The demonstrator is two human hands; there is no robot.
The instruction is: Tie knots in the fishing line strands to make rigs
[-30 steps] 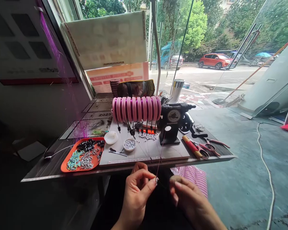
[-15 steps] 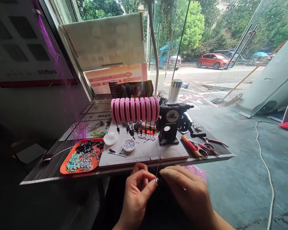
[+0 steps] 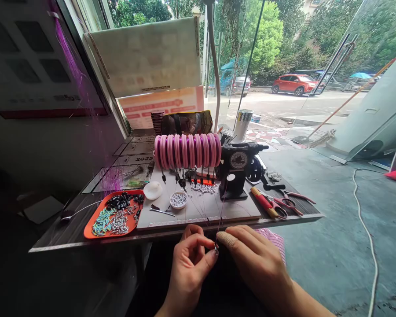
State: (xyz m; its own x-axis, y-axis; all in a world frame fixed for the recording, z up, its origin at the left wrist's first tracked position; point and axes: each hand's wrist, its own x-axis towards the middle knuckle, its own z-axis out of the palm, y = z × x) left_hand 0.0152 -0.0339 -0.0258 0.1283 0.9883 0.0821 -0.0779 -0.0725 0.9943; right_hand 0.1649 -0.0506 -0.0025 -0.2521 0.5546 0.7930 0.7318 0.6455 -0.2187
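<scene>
My left hand (image 3: pixel 191 266) pinches a small shiny metal piece (image 3: pixel 216 248), which looks like a fishing swivel, between thumb and index finger. A thin purple line (image 3: pixel 221 215) runs down to it from the machine. My right hand (image 3: pixel 259 255) is closed beside it, its covered index fingertip against the line; its thumb is mostly hidden. Beyond both hands, a black hand-cranked winding machine (image 3: pixel 233 182) carries a row of pink spools (image 3: pixel 188 151) with dark weights dangling below. A white dish of small silvery beads (image 3: pixel 178 200) sits in front of the spools.
An orange tray (image 3: pixel 89 224) holds black parts, teal tubes and metal swivels. Right of the machine lie scissors (image 3: pixel 280 211), a red-and-tan handled tool (image 3: pixel 264 202) and pliers (image 3: pixel 298 196). A white lid (image 3: pixel 152 190) rests on the board (image 3: pixel 198 220). Purple strands (image 3: pixel 67 57) hang at the left.
My right hand has moved slightly left, bringing its covered fingertip to the line just above the metal piece. My left hand keeps its pinch. The whole view has shifted slightly.
</scene>
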